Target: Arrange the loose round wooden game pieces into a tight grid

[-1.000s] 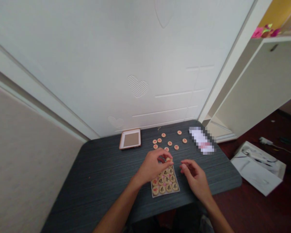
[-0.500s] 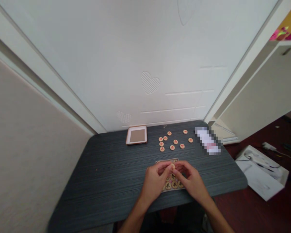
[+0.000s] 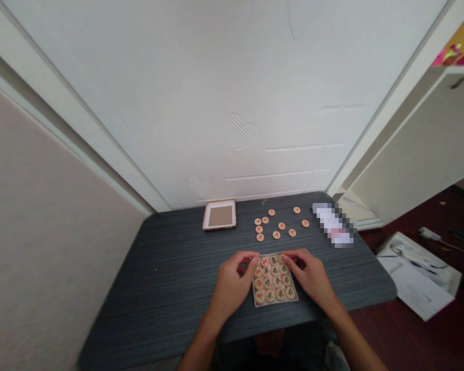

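Note:
A small square tray (image 3: 275, 304) lies near the table's front edge, with rows of round wooden Chinese chess pieces in it. Black characters mark most of them; those along the left side are red. My left hand (image 3: 234, 281) has thumb and index finger closed together at the tray's far left corner, and what lies between them is hard to make out. At the far right corner, my right hand (image 3: 310, 275) pinches a Chinese chess piece (image 3: 282, 258), partly covered by the fingertips. Beyond the tray, several loose red-marked pieces (image 3: 281, 226) are scattered on the table.
The dark table (image 3: 178, 278) stands against a white panel. On its far side lies a shallow box or lid (image 3: 220, 215) with a pale rim. A blurred-out flat item (image 3: 332, 225) is at the right. An open white box (image 3: 419, 273) sits on the floor.
My hands have parted, from together over the middle of the tray to its two far corners. The piece held between them has left that spot, and most of the tray now shows.

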`<state>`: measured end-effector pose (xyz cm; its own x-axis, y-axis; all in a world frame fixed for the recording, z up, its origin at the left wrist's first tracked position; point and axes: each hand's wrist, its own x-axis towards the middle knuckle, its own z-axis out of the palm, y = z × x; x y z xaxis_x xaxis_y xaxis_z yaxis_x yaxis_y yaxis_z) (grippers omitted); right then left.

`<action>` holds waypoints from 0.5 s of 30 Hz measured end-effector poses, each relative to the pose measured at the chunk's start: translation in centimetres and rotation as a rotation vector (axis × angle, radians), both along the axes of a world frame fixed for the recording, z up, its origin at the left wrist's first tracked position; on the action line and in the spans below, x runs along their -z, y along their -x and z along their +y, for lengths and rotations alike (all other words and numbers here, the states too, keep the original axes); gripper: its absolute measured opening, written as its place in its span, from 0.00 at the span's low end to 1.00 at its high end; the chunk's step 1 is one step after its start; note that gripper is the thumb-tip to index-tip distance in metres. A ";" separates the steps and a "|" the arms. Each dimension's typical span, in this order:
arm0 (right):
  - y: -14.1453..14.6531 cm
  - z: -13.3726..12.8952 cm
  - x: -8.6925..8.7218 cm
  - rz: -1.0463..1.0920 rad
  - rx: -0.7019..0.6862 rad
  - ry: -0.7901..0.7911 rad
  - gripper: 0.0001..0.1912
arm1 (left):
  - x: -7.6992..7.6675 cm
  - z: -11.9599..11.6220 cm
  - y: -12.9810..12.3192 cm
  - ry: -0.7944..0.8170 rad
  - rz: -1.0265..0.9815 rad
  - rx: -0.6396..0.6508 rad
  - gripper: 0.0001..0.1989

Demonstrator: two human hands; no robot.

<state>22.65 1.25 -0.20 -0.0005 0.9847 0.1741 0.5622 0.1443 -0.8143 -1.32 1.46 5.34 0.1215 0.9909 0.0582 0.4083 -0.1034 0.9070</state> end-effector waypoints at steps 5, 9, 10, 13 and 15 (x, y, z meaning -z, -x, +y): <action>0.6 0.3 0.2 -0.129 -0.023 -0.103 0.08 | 0.3 1.3 0.7 -0.051 0.031 -0.005 0.11; 0.8 0.6 0.7 -0.125 0.041 -0.130 0.07 | 1.1 3.9 0.7 -0.094 0.105 -0.012 0.10; 0.8 0.6 0.9 -0.104 0.054 -0.122 0.07 | 1.3 4.8 0.5 -0.104 0.142 -0.013 0.10; 0.8 0.3 1.3 -0.022 0.074 -0.109 0.09 | 1.5 7.8 -0.5 -0.106 0.312 0.000 0.10; 0.7 0.0 1.5 0.036 0.105 -0.115 0.12 | 1.6 9.6 -1.5 -0.080 0.418 0.002 0.11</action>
<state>21.91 1.27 -1.68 0.1097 0.9527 0.2836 0.5498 0.1795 -0.8158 0.19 11.02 3.72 0.1533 0.9849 0.0803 0.7386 -0.1682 0.6528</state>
